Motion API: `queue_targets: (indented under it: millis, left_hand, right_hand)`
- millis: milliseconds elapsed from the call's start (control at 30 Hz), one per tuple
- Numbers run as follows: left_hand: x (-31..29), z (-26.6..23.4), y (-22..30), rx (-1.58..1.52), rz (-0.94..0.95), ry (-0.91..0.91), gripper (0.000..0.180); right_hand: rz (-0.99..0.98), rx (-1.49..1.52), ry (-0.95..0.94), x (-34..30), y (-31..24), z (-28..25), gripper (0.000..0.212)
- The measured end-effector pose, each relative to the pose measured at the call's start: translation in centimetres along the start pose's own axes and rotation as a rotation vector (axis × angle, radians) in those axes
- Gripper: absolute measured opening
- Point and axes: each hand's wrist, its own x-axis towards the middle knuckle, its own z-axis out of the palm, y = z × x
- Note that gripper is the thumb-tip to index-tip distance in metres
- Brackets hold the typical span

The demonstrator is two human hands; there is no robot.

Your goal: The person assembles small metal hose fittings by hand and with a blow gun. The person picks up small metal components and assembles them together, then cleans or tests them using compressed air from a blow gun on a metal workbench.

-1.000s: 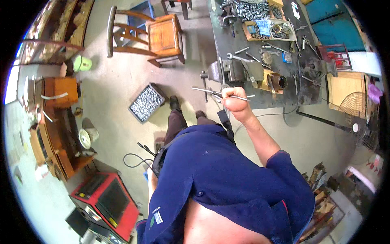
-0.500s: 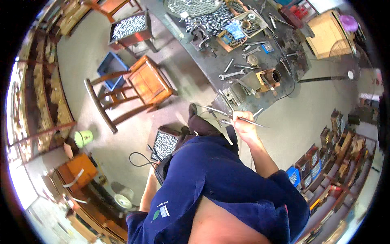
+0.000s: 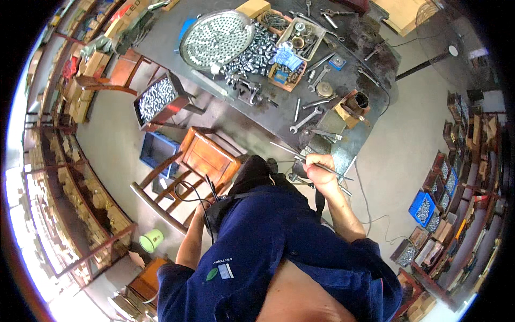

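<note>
My right hand (image 3: 320,170) is closed in a fist around a slim metal rod (image 3: 287,149) with a pointed end, held over the near corner of the dark workbench (image 3: 257,121). The rod's exact kind is unclear. My left hand (image 3: 203,208) hangs low at my left side, next to a black pouch (image 3: 219,213) and a looped black cable (image 3: 182,185). Its fingers are mostly hidden. Near the right hand on the bench lie a metal block (image 3: 319,144), an open-ended wrench (image 3: 307,120) and a wooden box (image 3: 351,110) with a round tin.
A wooden chair (image 3: 206,161) stands to my left, beside a blue crate (image 3: 159,153) and a box of small metal parts (image 3: 157,101). A perforated round tray (image 3: 217,40) and piled metal parts (image 3: 255,56) lie on the bench. Shelves and parts bins (image 3: 422,208) line the right.
The view has shifted, and the bench and chair now sit nearer. The parts box by my left hand is out of sight. My right hand still grips the rod.
</note>
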Motion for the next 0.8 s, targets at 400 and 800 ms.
queue_targets:
  millis: [400, 800]
  left_hand:
    - [7.1, -2.6, 21.8, 0.364, -0.024, -0.084, 0.015]
    - [19.8, -4.9, 40.9, 0.518, -0.021, -0.13, 0.014]
  right_hand:
    - [0.034, 0.066, 0.199, 6.4, 2.1, 4.9, 0.02]
    - [0.149, 0.024, 0.15, 23.4, 3.1, 16.4, 0.017]
